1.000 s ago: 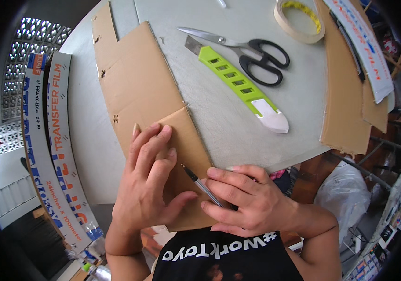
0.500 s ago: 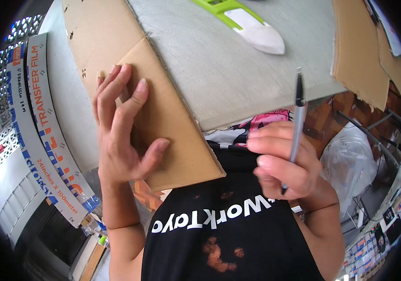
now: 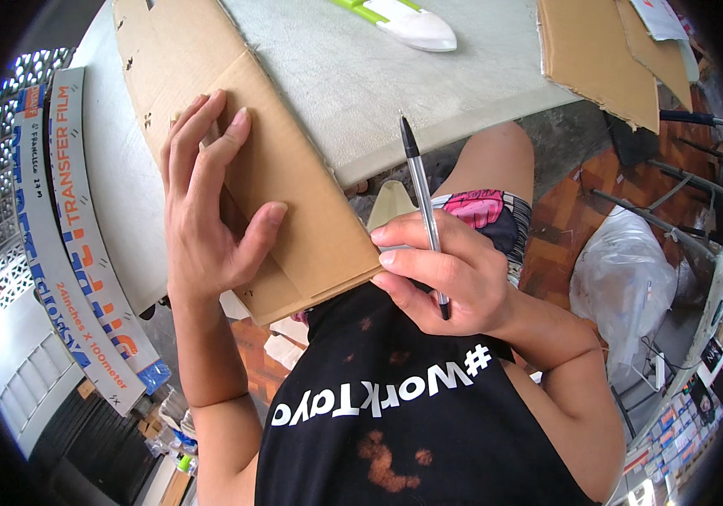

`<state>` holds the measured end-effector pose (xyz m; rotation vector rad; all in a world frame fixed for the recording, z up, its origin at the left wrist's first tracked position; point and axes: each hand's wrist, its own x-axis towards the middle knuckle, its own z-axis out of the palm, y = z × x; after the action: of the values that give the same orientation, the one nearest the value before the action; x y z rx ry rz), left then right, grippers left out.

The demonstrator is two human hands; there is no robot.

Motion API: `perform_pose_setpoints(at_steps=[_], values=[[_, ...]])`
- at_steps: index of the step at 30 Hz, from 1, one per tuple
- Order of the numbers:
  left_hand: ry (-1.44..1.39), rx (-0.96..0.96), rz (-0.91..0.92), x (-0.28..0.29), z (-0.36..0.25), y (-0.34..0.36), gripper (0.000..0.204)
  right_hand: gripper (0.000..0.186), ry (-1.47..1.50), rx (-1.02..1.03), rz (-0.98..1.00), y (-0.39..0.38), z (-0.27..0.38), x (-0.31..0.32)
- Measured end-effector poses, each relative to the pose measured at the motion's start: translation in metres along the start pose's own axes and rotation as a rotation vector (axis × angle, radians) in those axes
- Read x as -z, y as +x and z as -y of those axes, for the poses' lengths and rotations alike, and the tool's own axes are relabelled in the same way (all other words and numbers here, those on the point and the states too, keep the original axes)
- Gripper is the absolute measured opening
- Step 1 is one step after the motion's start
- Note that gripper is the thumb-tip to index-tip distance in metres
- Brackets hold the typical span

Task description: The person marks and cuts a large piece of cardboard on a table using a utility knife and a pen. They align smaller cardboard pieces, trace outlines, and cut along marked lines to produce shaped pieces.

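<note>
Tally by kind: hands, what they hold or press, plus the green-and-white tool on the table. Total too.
Hands: 2 (left hand, right hand)
Pen: 1
Folded cardboard: 1
Green-and-white tool, cut off by frame: 1
Total: 5

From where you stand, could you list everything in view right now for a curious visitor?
Folded cardboard: one, brown, lying across the table's near edge
Pen: one, clear and black, in the right hand
Cutter: one, green and white, top edge, partly cut off
Table: one, pale grey, upper middle
Other cardboard: at least two pieces, brown, upper right
Long boxes: two, white with blue and orange print, left
Plastic bag: one, clear, right
Floor: one, brown, right of the person
Shirt: one, black with white lettering, bottom
Small clutter: uncountable, mixed colours, lower corners
Left hand: one, bare, flat on the folded cardboard
Right hand: one, bare, around the pen
</note>
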<state>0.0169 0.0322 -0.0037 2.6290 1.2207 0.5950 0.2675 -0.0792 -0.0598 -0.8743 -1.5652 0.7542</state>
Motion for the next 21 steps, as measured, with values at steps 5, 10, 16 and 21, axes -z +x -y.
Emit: perform_pose_setpoints(at_steps=[5, 10, 16, 21], values=[[-0.01, 0.011, 0.006, 0.0, -0.001, 0.001, 0.071, 0.036, -0.04, 0.068, 0.015, 0.002, -0.002, 0.001], [-0.003, -0.009, 0.014, 0.003, 0.0, 0.001, 0.071, 0.032, -0.063, 0.045, 0.03, 0.005, 0.002, 0.002], [-0.023, 0.034, 0.029, 0.005, 0.001, 0.005, 0.071, 0.041, -0.143, 0.062, 0.066, 0.01, 0.002, 0.003], [0.001, 0.055, 0.047, 0.011, 0.013, 0.013, 0.071, 0.04, -0.358, 0.11, 0.089, 0.026, 0.002, 0.003]])
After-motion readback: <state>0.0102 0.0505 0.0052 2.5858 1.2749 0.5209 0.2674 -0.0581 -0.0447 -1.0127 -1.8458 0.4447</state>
